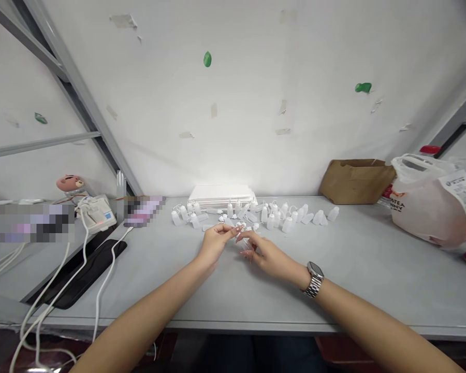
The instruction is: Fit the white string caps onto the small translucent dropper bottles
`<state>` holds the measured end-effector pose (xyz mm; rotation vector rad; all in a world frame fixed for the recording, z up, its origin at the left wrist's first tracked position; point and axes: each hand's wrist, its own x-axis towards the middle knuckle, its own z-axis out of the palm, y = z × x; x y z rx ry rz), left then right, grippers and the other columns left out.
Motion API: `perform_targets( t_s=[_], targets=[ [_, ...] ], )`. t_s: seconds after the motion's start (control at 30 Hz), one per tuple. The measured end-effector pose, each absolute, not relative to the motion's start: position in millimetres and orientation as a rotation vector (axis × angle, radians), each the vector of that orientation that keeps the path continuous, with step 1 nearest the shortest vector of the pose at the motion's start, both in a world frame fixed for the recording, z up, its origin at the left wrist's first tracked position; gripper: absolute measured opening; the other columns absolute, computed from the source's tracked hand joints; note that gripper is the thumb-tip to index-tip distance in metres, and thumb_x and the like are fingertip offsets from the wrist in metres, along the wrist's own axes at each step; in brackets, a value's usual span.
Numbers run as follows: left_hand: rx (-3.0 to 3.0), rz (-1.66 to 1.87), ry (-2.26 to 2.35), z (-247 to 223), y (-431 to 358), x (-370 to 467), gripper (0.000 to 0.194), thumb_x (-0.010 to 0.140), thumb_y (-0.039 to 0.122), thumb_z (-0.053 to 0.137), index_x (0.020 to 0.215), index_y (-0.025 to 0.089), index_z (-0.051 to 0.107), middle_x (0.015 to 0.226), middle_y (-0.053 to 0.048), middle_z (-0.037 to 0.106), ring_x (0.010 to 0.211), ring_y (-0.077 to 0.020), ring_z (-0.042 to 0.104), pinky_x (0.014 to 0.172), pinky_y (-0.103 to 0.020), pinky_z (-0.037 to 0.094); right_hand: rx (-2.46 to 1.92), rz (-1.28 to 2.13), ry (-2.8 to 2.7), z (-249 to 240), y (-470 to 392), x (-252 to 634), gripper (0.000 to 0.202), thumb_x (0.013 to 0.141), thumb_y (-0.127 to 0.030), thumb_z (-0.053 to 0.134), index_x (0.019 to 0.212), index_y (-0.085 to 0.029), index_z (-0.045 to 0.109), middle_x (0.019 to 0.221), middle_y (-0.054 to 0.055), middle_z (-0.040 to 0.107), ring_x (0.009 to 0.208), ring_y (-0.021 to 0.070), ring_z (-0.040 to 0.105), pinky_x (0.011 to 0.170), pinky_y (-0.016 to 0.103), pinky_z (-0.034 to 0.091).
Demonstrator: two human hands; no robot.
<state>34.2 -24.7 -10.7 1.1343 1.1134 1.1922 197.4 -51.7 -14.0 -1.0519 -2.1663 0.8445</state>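
My left hand (216, 242) and my right hand (270, 255) meet above the middle of the desk. Between the thumb and fingers of my right hand is a small translucent squeeze bottle (247, 244), partly covered by the fingers. The left thumb and forefinger pinch together at the bottle's top end, on what looks like its small white cap; the fingers hide most of it. Just beyond my hands stand several similar capped bottles (287, 224), some with looped cap straps. Uncapped bottles (320, 217) lie among them, along with loose white caps (224, 217).
A stack of white boxes (222, 194) lies against the wall. To the right are a brown cardboard box (355, 181) and a full plastic bag (427, 202). On the left are a phone (144, 211), a white power strip (99, 215), a black mat (89, 274) and trailing white cables (111, 269).
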Motion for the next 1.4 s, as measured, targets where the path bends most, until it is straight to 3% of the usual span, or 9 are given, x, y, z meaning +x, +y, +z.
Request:
perform_targets(
  t_s=[0.2,0.33,0.57,0.73,0.83,0.93,1.03,1.2,1.4],
  targets=[
    [1.144,1.220,1.080,-8.9,-23.7,33.2,0.021,0.058,0.037,0.072,0.063,0.018,0.066,0.075,-0.004,0.068,0.085,-0.0203,0.058,0.080,-0.031,0.038,-1.051,0.852,-2.099,-13.4,-52.7,197.0,0.032,0.084,-0.015,0.044,0.115,-0.025,0.042,0.071,-0.002,0.052,0.067,0.0127,0.055,0.068,0.029,0.043],
    [1.085,1.272,1.034,-9.3,-20.7,31.0,0.022,0.057,0.035,0.073,0.068,0.017,0.067,0.081,-0.006,0.069,0.088,-0.0216,0.058,0.082,-0.032,0.038,-1.093,0.937,-1.881,-11.3,-53.2,194.8,0.040,0.082,-0.026,0.052,0.118,-0.021,0.035,0.067,-0.003,0.057,0.065,0.0140,0.056,0.067,0.030,0.044],
    [1.106,1.304,0.928,-8.2,-20.9,32.2,0.019,0.062,0.033,0.070,0.072,0.017,0.064,0.085,-0.006,0.070,0.089,-0.0202,0.060,0.085,-0.033,0.038,-1.111,1.132,-1.521,-8.1,-52.5,189.7,0.025,0.070,-0.037,0.065,0.079,-0.017,0.054,0.071,0.003,0.063,0.067,0.0158,0.060,0.069,0.032,0.046],
    [1.117,1.249,0.840,-2.0,-22.9,32.9,0.023,0.064,0.034,0.068,0.077,0.016,0.063,0.088,-0.008,0.070,0.087,-0.0209,0.061,0.080,-0.033,0.041,-0.861,1.584,-1.340,-0.6,-51.2,191.5,0.032,0.073,-0.046,0.059,0.066,-0.014,0.059,0.062,0.003,0.061,0.058,0.0124,0.056,0.070,0.033,0.047],
    [1.133,1.300,0.853,-1.1,-23.7,33.8,0.021,0.064,0.032,0.069,0.076,0.016,0.063,0.087,-0.008,0.070,0.087,-0.0207,0.061,0.080,-0.032,0.042,-0.835,1.671,-1.257,-0.8,-48.7,192.2,0.036,0.075,-0.049,0.056,0.070,-0.013,0.060,0.065,0.005,0.063,0.060,0.0128,0.058,0.072,0.034,0.047],
    [1.136,1.346,0.878,-2.5,-23.6,34.5,0.018,0.063,0.030,0.069,0.073,0.017,0.063,0.086,-0.007,0.070,0.091,-0.0208,0.060,0.085,-0.033,0.040,-0.937,1.539,-1.272,-4.2,-46.0,191.4,0.034,0.070,-0.046,0.063,0.081,-0.014,0.057,0.069,0.004,0.064,0.062,0.0134,0.060,0.070,0.033,0.047],
    [1.110,1.335,0.877,-3.1,-22.7,33.5,0.017,0.062,0.030,0.070,0.071,0.017,0.063,0.085,-0.006,0.070,0.093,-0.0211,0.060,0.087,-0.034,0.038,-1.054,1.350,-1.323,-5.5,-45.2,190.5,0.035,0.062,-0.041,0.070,0.080,-0.016,0.053,0.066,0.000,0.062,0.060,0.0128,0.059,0.067,0.031,0.047],
    [1.090,1.312,0.858,-2.3,-21.5,31.3,0.016,0.062,0.029,0.070,0.071,0.017,0.064,0.084,-0.006,0.070,0.093,-0.0211,0.059,0.089,-0.035,0.035,-1.108,1.254,-1.518,-3.3,-48.5,192.1,0.027,0.074,-0.041,0.059,0.078,-0.015,0.053,0.067,0.001,0.061,0.060,0.0131,0.058,0.066,0.031,0.047],
    [1.062,1.318,0.948,-7.9,-21.3,31.7,0.017,0.061,0.030,0.071,0.071,0.017,0.066,0.080,-0.004,0.068,0.087,-0.0189,0.058,0.085,-0.032,0.037,-1.072,0.634,-1.896,-7.0,-55.3,193.3,0.036,0.084,-0.029,0.050,0.119,-0.024,0.043,0.100,0.006,0.058,0.088,0.0176,0.055,0.084,0.038,0.043]
  ],
)
